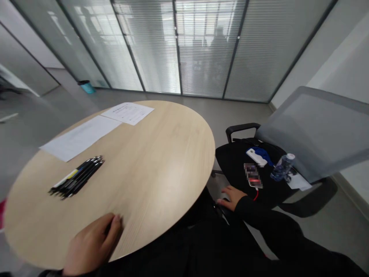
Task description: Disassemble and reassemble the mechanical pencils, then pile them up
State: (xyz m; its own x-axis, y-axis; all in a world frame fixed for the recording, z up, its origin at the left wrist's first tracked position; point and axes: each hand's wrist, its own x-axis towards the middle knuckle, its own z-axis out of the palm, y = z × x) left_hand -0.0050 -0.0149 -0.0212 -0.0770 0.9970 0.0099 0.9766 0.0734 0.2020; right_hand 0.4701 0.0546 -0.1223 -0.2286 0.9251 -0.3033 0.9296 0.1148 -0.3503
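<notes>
A bundle of pens (76, 177) is lying inside the left edge of the round table (173, 165). The left hand (90, 244) is resting at the near edge, fingers curling into a loose fist, thumb meeting the index finger. Two paper sheets (80, 138) are lying beyond the pens, towards the far left edge. Off the right edge, the right hand (233, 198) is reaching low beside the chair (230, 157), fingers spreading; what it is touching is unclear. The seat is carrying a phone (253, 177) and a bottle (282, 167).
</notes>
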